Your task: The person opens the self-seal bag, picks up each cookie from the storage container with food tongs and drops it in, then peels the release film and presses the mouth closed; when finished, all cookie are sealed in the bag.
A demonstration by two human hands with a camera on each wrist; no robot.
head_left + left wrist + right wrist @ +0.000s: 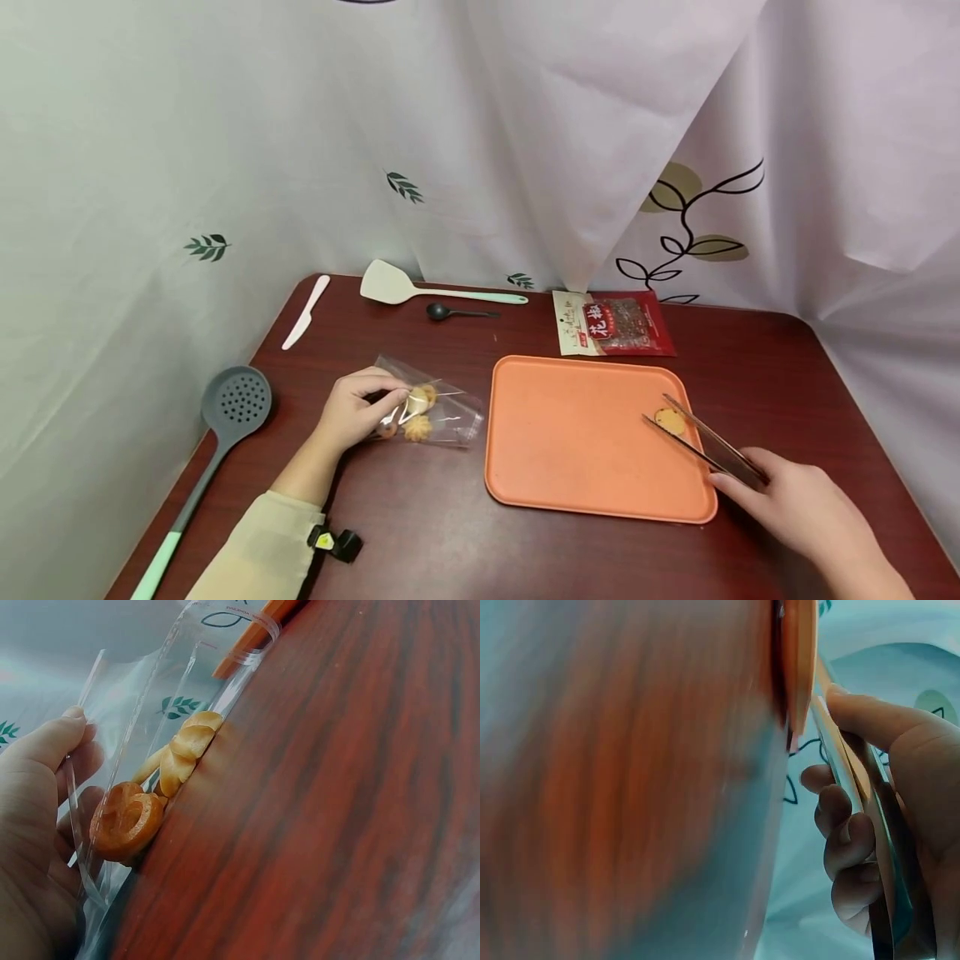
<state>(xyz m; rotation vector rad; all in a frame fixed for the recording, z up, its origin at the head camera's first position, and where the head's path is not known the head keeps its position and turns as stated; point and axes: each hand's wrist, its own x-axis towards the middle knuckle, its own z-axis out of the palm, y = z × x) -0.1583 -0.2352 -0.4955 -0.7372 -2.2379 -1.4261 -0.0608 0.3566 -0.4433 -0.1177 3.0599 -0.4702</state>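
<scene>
My left hand (358, 410) pinches the edge of a clear plastic bag (459, 414) lying on the table. Several cookies are inside it, among them a ridged yellow cookie (417, 428) and, in the left wrist view, a browner swirled one (126, 823). At the right, my right hand (806, 508) grips metal tongs (712, 438) between thumb and fingers. The tong tips lie on either side of a round cookie (670, 422), over the right part of an orange tray (577, 442). In the right wrist view the tong tips are hidden behind the tray's edge.
Behind the tray lies a red and white spice packet (615, 323). A white spatula (388, 283), a small black spoon (438, 312) and a white plastic knife (306, 312) lie along the back. A grey slotted skimmer (237, 400) is at the left edge. Curtains surround the table.
</scene>
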